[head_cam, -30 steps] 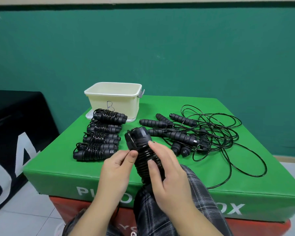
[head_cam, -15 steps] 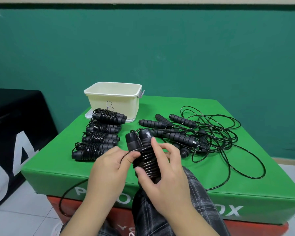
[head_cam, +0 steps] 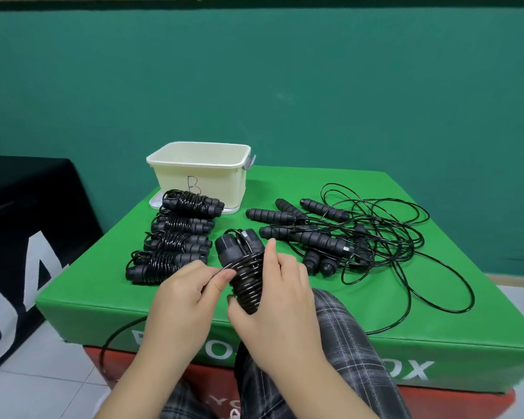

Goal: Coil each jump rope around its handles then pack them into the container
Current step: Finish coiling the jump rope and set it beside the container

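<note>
Where the frame begins, at its lower edge, plaid-trousered knees (head_cam: pixel 339 352) sit against the near side of the green padded box (head_cam: pixel 82 291), whose white lettering is partly covered by both forearms. Right hand (head_cam: pixel 280 300): fingers curled round the paired handles of the jump rope in work (head_cam: pixel 245 276), the bundle tilted upward, its ribbed black grips bound in glossy cord turns; index finger raised along the upper end. Left hand (head_cam: pixel 183 297): thumb and fingers pinching the free cord beside the bundle; the loose tail (head_cam: pixel 115 337) drops over the box's front edge and loops below, its end out of sight. Bare green vinyl lies between the hands and either side edge. Left, mid-depth: four coiled ropes (head_cam: pixel 176 234) in a row, close together, running back to the container. Right, mid-depth: uncoiled ropes (head_cam: pixel 360 234), foam-ribbed handles in a tangle of thin cord; count hard to make out; one loop reaches near the right front edge. Far: cream plastic container (head_cam: pixel 198 179), rectangular, marked "B", grey clip on its right rim, standing on a pale lid; interior hidden. Beyond: teal wall. Under the box, a red layer, partly cut off.
</note>
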Demonstrator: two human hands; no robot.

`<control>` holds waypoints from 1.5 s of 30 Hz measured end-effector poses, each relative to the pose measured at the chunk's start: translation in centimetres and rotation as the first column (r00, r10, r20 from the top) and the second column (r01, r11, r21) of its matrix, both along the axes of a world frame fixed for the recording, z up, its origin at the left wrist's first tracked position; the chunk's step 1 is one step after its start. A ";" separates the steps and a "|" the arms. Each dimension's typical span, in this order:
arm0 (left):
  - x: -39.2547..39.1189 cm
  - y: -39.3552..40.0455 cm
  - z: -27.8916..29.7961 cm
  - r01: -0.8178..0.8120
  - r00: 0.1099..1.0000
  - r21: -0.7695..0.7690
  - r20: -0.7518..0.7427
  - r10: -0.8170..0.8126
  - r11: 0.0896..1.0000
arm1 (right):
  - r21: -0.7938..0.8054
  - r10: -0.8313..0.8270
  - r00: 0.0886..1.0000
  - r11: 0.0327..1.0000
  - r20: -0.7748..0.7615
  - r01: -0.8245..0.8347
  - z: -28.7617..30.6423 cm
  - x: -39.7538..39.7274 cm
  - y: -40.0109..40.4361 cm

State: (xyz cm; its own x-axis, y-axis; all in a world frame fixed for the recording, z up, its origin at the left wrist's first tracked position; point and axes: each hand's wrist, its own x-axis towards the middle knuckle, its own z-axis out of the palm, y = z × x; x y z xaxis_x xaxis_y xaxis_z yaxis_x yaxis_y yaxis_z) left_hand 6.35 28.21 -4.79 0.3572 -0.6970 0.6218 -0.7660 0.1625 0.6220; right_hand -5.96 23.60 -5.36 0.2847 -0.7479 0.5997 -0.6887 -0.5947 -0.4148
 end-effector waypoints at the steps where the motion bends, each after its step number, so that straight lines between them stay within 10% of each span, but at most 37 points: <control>1: 0.1 0.1 0.1 0.041 0.998 -0.008 -0.044 -0.042 0.999 | 0.017 0.045 0.998 0.999 0.043 -0.046 -0.1 -0.2 -0.1; 8: 0.7 0.5 0.2 0.341 0.900 -0.037 -0.277 -0.338 0.939 | 0.294 0.218 0.887 0.888 0.407 -0.353 0.8 -2.1 0.0; 18: -0.2 -1.5 -1.7 0.308 0.589 -0.161 -0.742 -0.321 0.938 | 0.311 0.413 0.807 0.771 0.422 -0.556 0.6 -2.6 0.5; 22: 0.3 -1.2 -1.6 0.419 0.647 -0.087 -0.669 -0.365 0.904 | 0.303 0.464 0.794 0.750 0.393 -0.588 0.3 -2.5 0.2; 30: -1.1 -0.6 1.6 0.089 0.889 -0.062 -0.444 -0.108 0.994 | -0.180 0.403 0.835 0.915 0.374 -0.361 -0.6 -1.9 0.1; 45: -1.1 0.2 1.7 0.243 0.969 -0.028 -0.037 -0.244 0.970 | 0.127 0.124 0.939 0.977 0.320 -0.172 0.0 -1.6 0.5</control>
State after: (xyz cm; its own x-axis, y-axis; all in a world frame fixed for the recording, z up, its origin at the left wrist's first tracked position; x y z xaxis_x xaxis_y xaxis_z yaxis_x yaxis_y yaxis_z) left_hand 5.22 28.39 -3.06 0.2032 -0.7518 0.6273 -0.6767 0.3552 0.6449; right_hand -7.54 24.08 -5.35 0.2184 -0.7999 0.5590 -0.4214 -0.5939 -0.6853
